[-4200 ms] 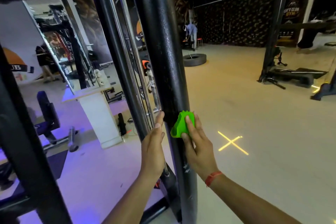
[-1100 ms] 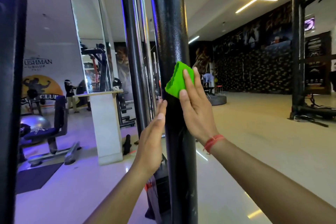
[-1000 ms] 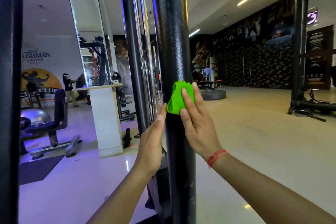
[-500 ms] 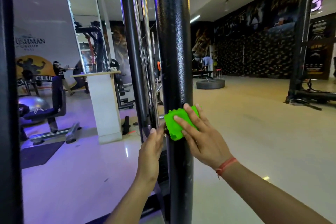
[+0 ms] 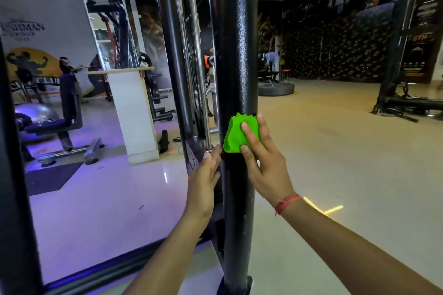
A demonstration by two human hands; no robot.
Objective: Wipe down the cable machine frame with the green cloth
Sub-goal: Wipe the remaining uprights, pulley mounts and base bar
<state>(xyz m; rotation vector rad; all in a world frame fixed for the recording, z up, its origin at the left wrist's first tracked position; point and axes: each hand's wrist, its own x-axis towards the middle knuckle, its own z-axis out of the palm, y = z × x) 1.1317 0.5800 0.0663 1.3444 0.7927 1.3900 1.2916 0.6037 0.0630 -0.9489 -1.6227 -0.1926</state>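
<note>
The cable machine's thick black upright post [image 5: 236, 55] runs top to bottom through the middle of the view. A bunched green cloth [image 5: 236, 135] lies against the post's front at about mid-height. My right hand [image 5: 263, 163] holds the cloth to the post, the thumb under its lower edge and a finger over its top. My left hand [image 5: 203, 182] rests with straight fingers against the post's left side, just below the cloth. The post's base plate [image 5: 239, 282] shows at the bottom.
A thinner black column [image 5: 175, 67] and chrome guide rods [image 5: 191, 55] stand just left of the post. Another black frame upright [image 5: 16, 175] fills the left edge. A white pillar [image 5: 134, 115] and a bench [image 5: 60, 124] stand behind; a tyre [image 5: 275, 88] lies on open floor to the right.
My right hand has slid the green cloth down the post from about a second ago. The left hand has moved down alongside it, and the view has tilted lower.
</note>
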